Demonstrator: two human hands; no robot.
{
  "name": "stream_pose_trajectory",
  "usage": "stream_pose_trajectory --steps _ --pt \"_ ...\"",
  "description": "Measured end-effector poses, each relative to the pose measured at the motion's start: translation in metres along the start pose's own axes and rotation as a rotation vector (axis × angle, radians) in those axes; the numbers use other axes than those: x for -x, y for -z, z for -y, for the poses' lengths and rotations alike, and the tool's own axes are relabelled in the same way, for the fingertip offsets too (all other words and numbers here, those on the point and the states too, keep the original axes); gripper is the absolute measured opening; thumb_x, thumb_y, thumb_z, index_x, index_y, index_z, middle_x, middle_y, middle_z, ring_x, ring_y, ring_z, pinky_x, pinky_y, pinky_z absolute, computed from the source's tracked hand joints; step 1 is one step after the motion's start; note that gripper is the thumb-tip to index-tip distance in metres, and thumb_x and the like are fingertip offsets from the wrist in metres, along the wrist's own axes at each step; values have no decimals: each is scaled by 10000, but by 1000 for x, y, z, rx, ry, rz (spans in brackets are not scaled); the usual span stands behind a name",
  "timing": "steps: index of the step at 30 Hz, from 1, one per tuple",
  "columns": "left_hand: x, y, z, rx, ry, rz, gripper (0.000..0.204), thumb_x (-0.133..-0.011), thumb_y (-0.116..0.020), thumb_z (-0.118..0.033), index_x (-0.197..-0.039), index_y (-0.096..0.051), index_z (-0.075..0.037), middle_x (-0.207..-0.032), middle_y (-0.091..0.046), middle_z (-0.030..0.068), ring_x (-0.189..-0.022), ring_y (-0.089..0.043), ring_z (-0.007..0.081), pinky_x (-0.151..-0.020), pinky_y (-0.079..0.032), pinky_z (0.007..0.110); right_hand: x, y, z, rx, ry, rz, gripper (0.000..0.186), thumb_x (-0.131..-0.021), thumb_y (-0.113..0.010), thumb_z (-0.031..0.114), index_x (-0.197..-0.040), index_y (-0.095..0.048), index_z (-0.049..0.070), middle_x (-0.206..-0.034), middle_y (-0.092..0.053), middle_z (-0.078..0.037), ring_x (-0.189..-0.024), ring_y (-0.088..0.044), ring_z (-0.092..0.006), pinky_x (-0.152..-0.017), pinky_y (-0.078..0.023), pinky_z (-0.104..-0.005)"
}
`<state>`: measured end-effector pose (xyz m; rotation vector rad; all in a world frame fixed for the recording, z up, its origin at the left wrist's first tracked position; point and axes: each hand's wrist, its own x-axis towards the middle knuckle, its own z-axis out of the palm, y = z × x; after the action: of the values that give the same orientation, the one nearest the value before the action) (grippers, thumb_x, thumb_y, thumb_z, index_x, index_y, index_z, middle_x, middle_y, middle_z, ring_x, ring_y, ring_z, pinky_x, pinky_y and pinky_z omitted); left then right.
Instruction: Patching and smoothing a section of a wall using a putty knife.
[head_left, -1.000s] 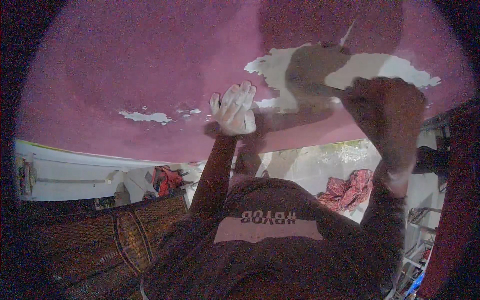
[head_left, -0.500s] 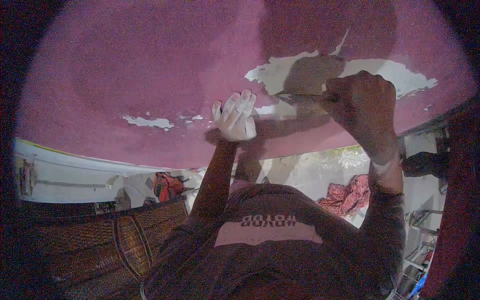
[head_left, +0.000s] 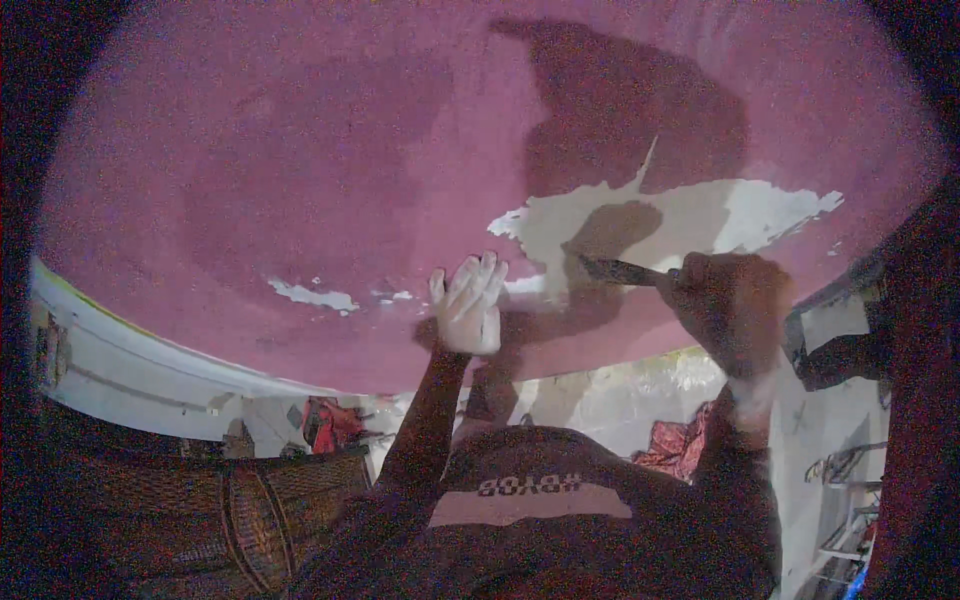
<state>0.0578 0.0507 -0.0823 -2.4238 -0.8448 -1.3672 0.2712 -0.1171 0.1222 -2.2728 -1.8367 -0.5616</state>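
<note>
Fingers wrapped: our right hand (head_left: 728,308) grasps the dark, slim, flat-bladed tool (head_left: 625,271), right of centre | our left hand (head_left: 468,312), mid-frame, splayed, holding nothing, at the pink painted surface (head_left: 300,190) | tool looks light, stiff; handle end's our hold

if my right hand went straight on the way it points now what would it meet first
The right hand, dark tool leading, would likely cross the pale patch and meet the pink paint at its ragged left edge, just above the left hand; whether the tool touches is unclear.
</note>
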Motion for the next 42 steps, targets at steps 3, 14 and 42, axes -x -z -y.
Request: stream_pose_trajectory --steps 3,14,42 --pt "4 2 -4 409 -10 -110 361 -897 -397 -225 -1046 -678 -54 -1113 -652 96 -1067 -604 252 -1008 -361 460 6 -52 1 -145 -33 -25 230 -777 -663 358 -707 -630 141 -597 -603 -69 -554 -607 -222 -484 -442 -367" --pt "40 -18 -8 713 792 878 317 -916 -521 -316 -944 -632 -21 -870 -652 164 -807 -636 301 -751 -486 392 121 -305 59 -1150 -486 428 333 -832 -687 268 -700 -619 -30 -590 -591 -53 -551 -497 -118 -524 -416 -313" --pt "33 42 23 346 123 574 194 -821 -681 -153 -967 -689 -25 -786 -695 87 -663 -655 135 -646 -514 261 110 -258 37 -858 195 264 125 -805 -682 160 -789 -634 45 -708 -639 -121 -580 -626 -277 -513 -464 -323"
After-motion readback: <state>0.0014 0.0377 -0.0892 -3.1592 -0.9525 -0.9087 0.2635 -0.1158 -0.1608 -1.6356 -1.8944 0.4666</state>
